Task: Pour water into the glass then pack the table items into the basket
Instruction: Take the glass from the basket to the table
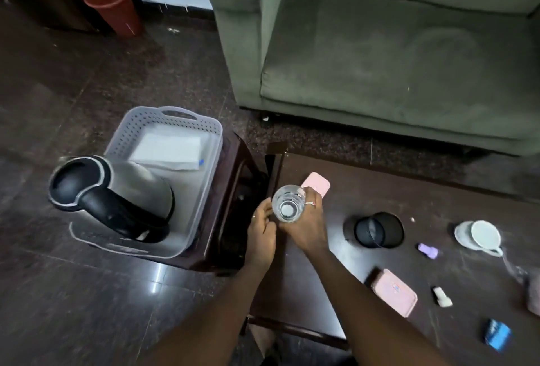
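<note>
Fingers of right hand wrapped around clear glass, held upright above the table's left edge; left hand just beside it, fingers loosely curled at the glass's left side, can't tell if touching. Green sofa across the back. Dark table lower right, dark stool to its left. Grey perforated basket sits on the stool, steel kettle with black handle standing inside it at the near end, white folded paper at the far end. Red bin on floor, far left. On the table: black round lidded container mid, white cup on saucer right of it, pink box near front, pink flat item behind the glass, partly hidden. Blue packet front right. Small purple item beside the cup, small white item right of pink box.
</note>
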A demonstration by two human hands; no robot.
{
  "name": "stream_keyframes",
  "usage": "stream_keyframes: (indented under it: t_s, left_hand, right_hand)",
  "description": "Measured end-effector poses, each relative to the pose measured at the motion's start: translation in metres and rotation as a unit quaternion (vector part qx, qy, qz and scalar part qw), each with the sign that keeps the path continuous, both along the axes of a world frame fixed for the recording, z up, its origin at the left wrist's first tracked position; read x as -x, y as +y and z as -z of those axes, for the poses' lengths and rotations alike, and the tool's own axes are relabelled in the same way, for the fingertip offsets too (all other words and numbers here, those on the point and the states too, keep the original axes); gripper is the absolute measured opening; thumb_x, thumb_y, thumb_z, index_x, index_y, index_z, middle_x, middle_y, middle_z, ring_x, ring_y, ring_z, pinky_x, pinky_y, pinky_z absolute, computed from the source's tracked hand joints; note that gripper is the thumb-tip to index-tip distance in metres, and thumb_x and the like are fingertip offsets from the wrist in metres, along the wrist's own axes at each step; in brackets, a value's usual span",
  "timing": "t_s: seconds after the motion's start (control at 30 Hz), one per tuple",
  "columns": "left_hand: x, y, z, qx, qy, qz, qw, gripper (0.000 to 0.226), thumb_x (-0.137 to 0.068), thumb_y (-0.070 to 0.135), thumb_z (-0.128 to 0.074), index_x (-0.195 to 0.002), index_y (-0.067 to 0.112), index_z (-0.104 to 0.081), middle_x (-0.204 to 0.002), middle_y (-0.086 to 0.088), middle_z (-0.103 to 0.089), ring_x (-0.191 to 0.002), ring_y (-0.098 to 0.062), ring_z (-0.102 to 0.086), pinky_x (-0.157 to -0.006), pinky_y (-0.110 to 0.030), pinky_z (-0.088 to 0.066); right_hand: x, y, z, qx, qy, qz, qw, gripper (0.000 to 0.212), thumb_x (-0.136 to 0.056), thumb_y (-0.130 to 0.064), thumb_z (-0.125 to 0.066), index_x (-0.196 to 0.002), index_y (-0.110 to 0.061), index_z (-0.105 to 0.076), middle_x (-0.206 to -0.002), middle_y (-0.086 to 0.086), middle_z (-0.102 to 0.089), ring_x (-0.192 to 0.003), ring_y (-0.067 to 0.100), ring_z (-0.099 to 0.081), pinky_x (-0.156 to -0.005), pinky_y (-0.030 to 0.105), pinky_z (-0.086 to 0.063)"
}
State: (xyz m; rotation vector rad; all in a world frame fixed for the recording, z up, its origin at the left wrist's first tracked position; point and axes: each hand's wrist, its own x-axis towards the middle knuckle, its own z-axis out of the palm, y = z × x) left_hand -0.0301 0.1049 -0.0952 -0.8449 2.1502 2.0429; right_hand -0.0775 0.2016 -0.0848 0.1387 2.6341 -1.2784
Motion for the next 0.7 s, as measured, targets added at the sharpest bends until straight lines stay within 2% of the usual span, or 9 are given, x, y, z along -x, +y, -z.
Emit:
stream_keyframes:
  t_s: [0.07,0.17,0.3,0.4,0.6,0.7]
  left_hand:
    - [-0.002,0.013,0.019,-0.027,-0.030,0.049,0.998,0.061,-0.068,0.004,-0.037,-0.127,0.015,-0.049,-0.128,-0.009,-0.056,-0.120,-0.024,-0.053,-0.110,-0.053,-0.035]
    - [0.001,0.028,0.040,-0.032,-0.066,0.100,0.992,0.067,-0.064,0.008,-0.037,-0.129,0.019,-0.049,-0.128,-0.009,-0.057,-0.122,-0.025,-0.051,-0.107,-0.057,-0.035]
    - [0.007,0.041,0.053,-0.008,-0.098,0.140,0.985,0.071,-0.062,0.009,-0.036,-0.132,0.017,-0.046,-0.130,-0.013,-0.056,-0.123,-0.028,-0.050,-0.104,-0.056,-0.038]
    - [0.008,0.046,0.055,0.000,-0.099,0.138,0.985,0.070,-0.063,0.008,-0.036,-0.131,0.019,-0.045,-0.124,-0.005,-0.058,-0.121,-0.022,-0.052,-0.105,-0.052,-0.039]
    - [0.008,0.054,0.055,0.006,-0.113,0.111,0.987,0.066,-0.064,0.005,-0.036,-0.130,0.011,-0.045,-0.128,-0.015,-0.056,-0.120,-0.027,-0.053,-0.107,-0.049,-0.039]
    - [0.011,0.054,0.048,0.027,-0.123,0.122,0.984,0.058,-0.073,-0.005,-0.039,-0.130,0.008,-0.046,-0.127,-0.015,-0.057,-0.119,-0.028,-0.054,-0.108,-0.047,-0.039]
  right_hand:
    - [-0.003,0.020,0.018,-0.010,-0.039,0.006,0.999,0.090,-0.053,-0.015,-0.083,-0.132,-0.007,-0.040,-0.126,0.009,-0.045,-0.112,0.026,-0.051,-0.096,0.033,-0.045]
    - [-0.002,0.043,0.040,-0.034,-0.077,-0.013,0.996,0.090,-0.057,-0.015,-0.082,-0.135,-0.010,-0.038,-0.133,0.006,-0.043,-0.119,0.019,-0.045,-0.093,0.018,-0.036]
    - [0.002,0.058,0.056,-0.049,-0.095,-0.012,0.994,0.092,-0.058,-0.010,-0.080,-0.137,-0.009,-0.033,-0.137,0.006,-0.040,-0.122,0.022,-0.042,-0.096,0.025,-0.036]
    - [0.003,0.060,0.061,-0.044,-0.095,-0.019,0.994,0.092,-0.057,-0.008,-0.079,-0.136,-0.009,-0.034,-0.135,0.006,-0.040,-0.121,0.021,-0.042,-0.092,0.018,-0.032]
    - [-0.001,0.060,0.061,-0.038,-0.116,-0.006,0.993,0.096,-0.056,-0.006,-0.081,-0.137,-0.008,-0.029,-0.134,0.008,-0.037,-0.121,0.026,-0.046,-0.099,0.036,-0.043]
    - [0.000,0.058,0.058,-0.047,-0.120,-0.007,0.992,0.095,-0.058,-0.008,-0.082,-0.136,-0.009,-0.029,-0.133,0.008,-0.037,-0.120,0.027,-0.047,-0.096,0.037,-0.044]
